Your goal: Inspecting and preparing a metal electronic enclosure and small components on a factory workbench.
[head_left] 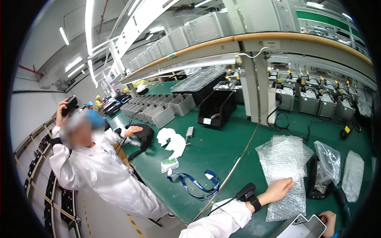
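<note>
We see our left hand (pixel 279 188) lying flat, fingers spread and released, on a sheet of bubble wrap (pixel 283 174) spread on the green desk (pixel 222 146). The sheet's long axis runs from near us away toward the grey post, a little tilted to the right. Our right hand (pixel 327 219) sits at the lower edge, its grip closed on the rim of a grey metal box (pixel 303 228) (only part of the box shows, so we cannot tell how it is oriented).

Just right of the sheet a clear plastic bag (pixel 329 160) stands over a black part (pixel 313 178), and further right lies another bubble-wrap pouch (pixel 352 174). To the left on the desk lie a blue lanyard (pixel 194 184), a small green-and-white packet (pixel 170 164) and crumpled white cloth (pixel 171 141). A black bin (pixel 216 107) with a white label on its front stands further back, beside rows of grey metal boxes (pixel 158 109).

A person in white (pixel 99 170) stands at the left, one hand on a black bag (pixel 143 135).
</note>
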The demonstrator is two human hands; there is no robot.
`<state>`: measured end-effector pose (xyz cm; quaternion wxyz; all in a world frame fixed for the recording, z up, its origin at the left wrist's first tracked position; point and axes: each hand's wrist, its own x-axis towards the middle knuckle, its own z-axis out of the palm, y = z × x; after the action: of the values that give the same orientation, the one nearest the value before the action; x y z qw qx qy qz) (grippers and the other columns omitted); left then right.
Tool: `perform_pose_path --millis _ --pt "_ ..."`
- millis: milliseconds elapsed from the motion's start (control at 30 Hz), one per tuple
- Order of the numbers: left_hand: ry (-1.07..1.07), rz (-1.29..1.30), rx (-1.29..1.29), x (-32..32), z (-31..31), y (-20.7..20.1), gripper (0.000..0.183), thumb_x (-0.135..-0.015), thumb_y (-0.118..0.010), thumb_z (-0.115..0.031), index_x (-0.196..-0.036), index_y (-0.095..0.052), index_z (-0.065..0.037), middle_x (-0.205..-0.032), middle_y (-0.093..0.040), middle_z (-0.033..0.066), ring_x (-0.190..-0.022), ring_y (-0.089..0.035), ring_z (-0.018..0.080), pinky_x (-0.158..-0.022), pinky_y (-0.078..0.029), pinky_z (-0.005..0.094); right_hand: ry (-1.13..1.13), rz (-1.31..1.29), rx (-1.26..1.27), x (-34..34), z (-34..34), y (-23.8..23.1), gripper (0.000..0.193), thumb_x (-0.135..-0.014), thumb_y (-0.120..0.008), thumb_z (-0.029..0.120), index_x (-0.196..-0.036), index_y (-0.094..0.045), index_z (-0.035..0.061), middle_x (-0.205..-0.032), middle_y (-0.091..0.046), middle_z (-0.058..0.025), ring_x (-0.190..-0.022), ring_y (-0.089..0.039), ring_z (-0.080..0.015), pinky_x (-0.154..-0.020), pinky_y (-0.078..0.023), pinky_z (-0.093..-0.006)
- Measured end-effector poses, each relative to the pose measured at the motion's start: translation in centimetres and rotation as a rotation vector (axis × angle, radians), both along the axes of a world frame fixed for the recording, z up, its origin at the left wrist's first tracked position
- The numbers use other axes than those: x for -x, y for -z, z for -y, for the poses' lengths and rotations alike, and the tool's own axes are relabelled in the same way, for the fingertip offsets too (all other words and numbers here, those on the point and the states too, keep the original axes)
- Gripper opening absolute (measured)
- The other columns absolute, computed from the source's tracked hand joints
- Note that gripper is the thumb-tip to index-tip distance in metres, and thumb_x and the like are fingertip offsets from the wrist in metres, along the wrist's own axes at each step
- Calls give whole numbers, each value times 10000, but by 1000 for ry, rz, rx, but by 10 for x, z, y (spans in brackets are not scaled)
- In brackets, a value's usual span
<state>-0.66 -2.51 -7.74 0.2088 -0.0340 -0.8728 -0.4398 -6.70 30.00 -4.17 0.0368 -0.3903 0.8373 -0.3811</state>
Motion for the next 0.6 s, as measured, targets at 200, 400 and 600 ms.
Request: perform_pose_path --millis 200,400,600 --pt "-1 54 9 -2 -2 -7 199 -909 -467 -226 -858 -518 -41 -681 -529 172 -649 -541 355 -575 -404 404 -7 5 -58 7 -7 6 159 -665 -709 82 -795 -640 22 -576 -524 -65 -461 -492 -141 -439 -386 -259" --pt "-27 118 -67 -9 3 -10 179 -889 -504 -198 -830 -548 -35 -663 -569 162 -613 -569 335 -542 -415 386 -79 14 -66 8 -3 -4 179 -750 -691 182 -879 -645 68 -619 -537 -36 -515 -521 -161 -477 -410 -282" --pt "-7 115 -64 -2 3 -7 184 -900 -483 -166 -802 -547 -24 -592 -547 114 -519 -543 233 -505 -404 316 -77 7 -104 7 -9 -6 194 -802 -641 219 -927 -623 71 -643 -530 -39 -540 -523 -175 -487 -408 -302"
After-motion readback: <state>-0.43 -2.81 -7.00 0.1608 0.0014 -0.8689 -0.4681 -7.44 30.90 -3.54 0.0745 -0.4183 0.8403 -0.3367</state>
